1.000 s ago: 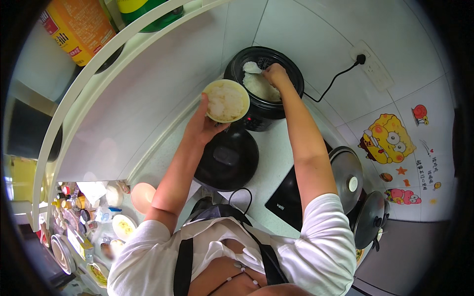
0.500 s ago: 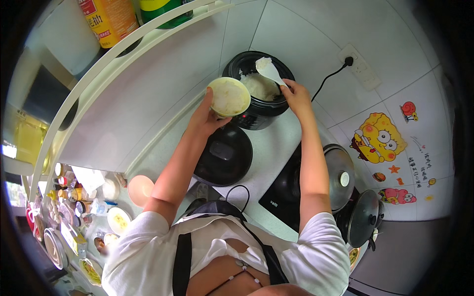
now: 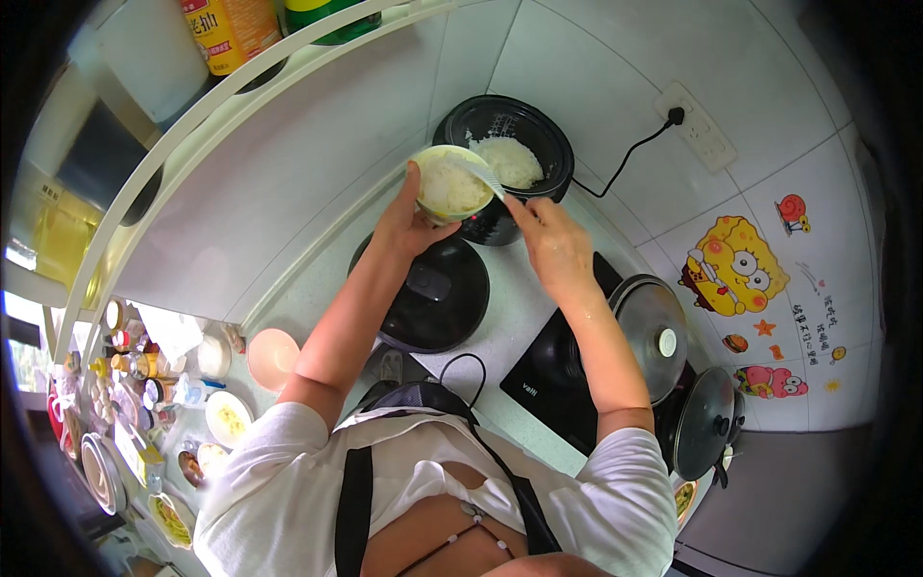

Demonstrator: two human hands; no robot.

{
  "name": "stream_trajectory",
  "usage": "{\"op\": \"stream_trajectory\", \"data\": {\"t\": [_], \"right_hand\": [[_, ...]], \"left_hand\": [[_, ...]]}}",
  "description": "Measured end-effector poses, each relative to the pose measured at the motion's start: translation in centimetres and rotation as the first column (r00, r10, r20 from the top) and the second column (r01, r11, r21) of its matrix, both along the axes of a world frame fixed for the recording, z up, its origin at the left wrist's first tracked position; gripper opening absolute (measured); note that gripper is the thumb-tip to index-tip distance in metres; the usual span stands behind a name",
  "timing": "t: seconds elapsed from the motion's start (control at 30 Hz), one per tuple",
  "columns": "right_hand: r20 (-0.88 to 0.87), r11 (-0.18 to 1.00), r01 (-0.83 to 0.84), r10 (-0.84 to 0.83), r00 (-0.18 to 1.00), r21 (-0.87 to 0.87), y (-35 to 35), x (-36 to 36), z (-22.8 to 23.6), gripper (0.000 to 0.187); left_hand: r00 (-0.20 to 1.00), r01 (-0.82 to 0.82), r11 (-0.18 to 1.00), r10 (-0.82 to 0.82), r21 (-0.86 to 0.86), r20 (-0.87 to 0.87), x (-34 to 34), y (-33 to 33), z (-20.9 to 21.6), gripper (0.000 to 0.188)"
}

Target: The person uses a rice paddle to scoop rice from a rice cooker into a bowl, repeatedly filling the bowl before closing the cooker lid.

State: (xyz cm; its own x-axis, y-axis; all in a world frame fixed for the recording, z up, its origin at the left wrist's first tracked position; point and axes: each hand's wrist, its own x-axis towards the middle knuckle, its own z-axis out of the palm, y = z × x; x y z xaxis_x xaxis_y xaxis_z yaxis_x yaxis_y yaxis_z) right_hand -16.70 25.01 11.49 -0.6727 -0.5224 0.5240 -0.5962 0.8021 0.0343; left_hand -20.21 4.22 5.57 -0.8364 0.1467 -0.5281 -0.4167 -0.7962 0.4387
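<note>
My left hand point(image 3: 415, 221) grips a pale yellow bowl point(image 3: 458, 208) by its side, thumb at the rim. White rice point(image 3: 448, 185) fills much of the bowl. In my right hand point(image 3: 558, 246) is a white rice paddle point(image 3: 484, 177), its blade tilted over the bowl against the rice. Just behind stands a black rice cooker point(image 3: 552, 130) with its inner pot uncovered, and more cooked rice point(image 3: 510, 162) lies in it. The bowl overlaps the cooker's near left edge.
A round black lid point(image 3: 440, 306) lies on the counter below my left forearm. To the right, lidded pans point(image 3: 646, 337) stand by a black stove point(image 3: 548, 385). A plugged cord point(image 3: 630, 159) runs along the wall. Bottles and dishes point(image 3: 231, 419) crowd the left; a shelf rail point(image 3: 192, 125) curves above.
My right hand has brought the paddle from above the cooker down and left to the bowl. The rice in the bowl now looks higher. My left hand has barely shifted.
</note>
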Motion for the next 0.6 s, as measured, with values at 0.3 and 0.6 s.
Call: {"op": "stream_trajectory", "data": {"t": [0.3, 0.6], "right_hand": [[0.094, 0.946, 0.008, 0.023, 0.995, -0.325, 0.6, 1.0, 1.7, 0.031], [0.254, 0.895, -0.013, 0.141, 0.957, -0.446, 1.2, 3.5, 0.9, 0.030]], "left_hand": [[0.998, -0.001, 1.000, 0.001, -0.002, -0.064, 0.8, 0.2, -0.9, 0.056], [0.998, -0.060, 0.998, 0.060, 0.009, -0.035, 5.3, 0.4, -1.0, 0.060]]}}
